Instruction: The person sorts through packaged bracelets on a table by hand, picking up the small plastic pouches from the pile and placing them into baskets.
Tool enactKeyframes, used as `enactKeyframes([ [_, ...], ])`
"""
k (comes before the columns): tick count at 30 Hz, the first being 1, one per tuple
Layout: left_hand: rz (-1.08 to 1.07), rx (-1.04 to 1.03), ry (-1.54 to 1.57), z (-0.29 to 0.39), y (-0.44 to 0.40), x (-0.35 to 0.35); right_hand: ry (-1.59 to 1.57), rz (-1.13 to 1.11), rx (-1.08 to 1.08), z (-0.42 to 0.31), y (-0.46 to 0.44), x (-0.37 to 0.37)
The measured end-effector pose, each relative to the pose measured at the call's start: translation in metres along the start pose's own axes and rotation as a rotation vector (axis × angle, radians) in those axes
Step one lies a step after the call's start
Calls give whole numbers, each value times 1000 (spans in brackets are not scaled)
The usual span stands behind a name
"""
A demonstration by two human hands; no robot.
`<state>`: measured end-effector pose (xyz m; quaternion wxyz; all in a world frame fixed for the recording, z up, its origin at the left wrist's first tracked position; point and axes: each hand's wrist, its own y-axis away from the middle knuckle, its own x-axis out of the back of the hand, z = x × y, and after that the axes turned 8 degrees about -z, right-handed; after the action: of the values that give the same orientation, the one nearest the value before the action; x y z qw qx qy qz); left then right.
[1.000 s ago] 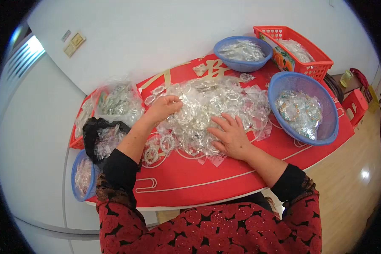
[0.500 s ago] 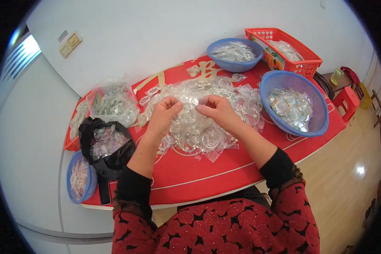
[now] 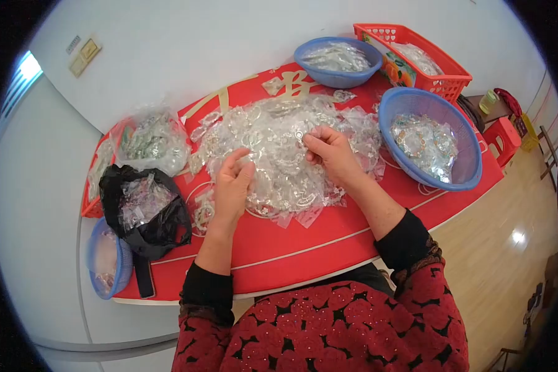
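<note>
A wide heap of clear plastic packets with jewellery-like pieces inside lies on the red tabletop. Over the heap's right part, my right hand has thumb and index finger pinched on a small clear plastic packet; a round shiny piece shows by the fingertips. The packet's outline blends into the heap behind it. My left hand hovers at the heap's front left, its thumb and fingers apart, with nothing visible between them.
Blue baskets of packets stand at right, back and front left. At the back right is a red basket. A black plastic bag and a clear bag sit on the left. A dark flat object lies at the table's edge.
My hands have moved apart from near each other over the heap. The left came back toward me and its fingers parted; the right stays pinched, slightly further right. The view shifted a little.
</note>
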<state>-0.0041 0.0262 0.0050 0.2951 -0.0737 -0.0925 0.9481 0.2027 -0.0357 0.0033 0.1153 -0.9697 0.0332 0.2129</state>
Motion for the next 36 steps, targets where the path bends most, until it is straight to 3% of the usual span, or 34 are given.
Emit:
enactKeyframes([
  [3,-102,121,-1,7,5,-7,-57,-1,5,3,1,-4],
  [6,-52,134,-52,11,8,-21,-83,-88,23,7,4,-10],
  [9,-205,149,-71,8,6,-9,-52,-137,20,6,9,-17],
  [12,-191,103,-4,4,5,-7,-4,-215,-27,-1,11,-20],
  [15,-200,173,-21,6,8,-9,282,-284,-77,2,8,-10],
  [18,-190,131,-59,4,6,-15,217,-158,-70,2,6,-13],
  [21,3,32,-184,-12,1,0,40,66,-57,-8,1,-16],
  [25,28,162,184,-13,0,21,-194,37,198,-28,-48,30],
  [27,97,151,285,-16,-1,21,-182,246,334,-79,-76,45],
  [29,76,170,374,-15,2,20,-200,286,524,-131,-116,86],
  [31,81,165,423,-12,2,15,-283,547,349,-175,-133,92],
  [34,87,130,434,-6,3,7,312,286,289,-169,-140,101],
  [35,53,129,434,-8,4,10,970,215,456,-147,-149,105],
  [36,24,128,433,-9,7,12,728,105,337,-128,-132,76],
])
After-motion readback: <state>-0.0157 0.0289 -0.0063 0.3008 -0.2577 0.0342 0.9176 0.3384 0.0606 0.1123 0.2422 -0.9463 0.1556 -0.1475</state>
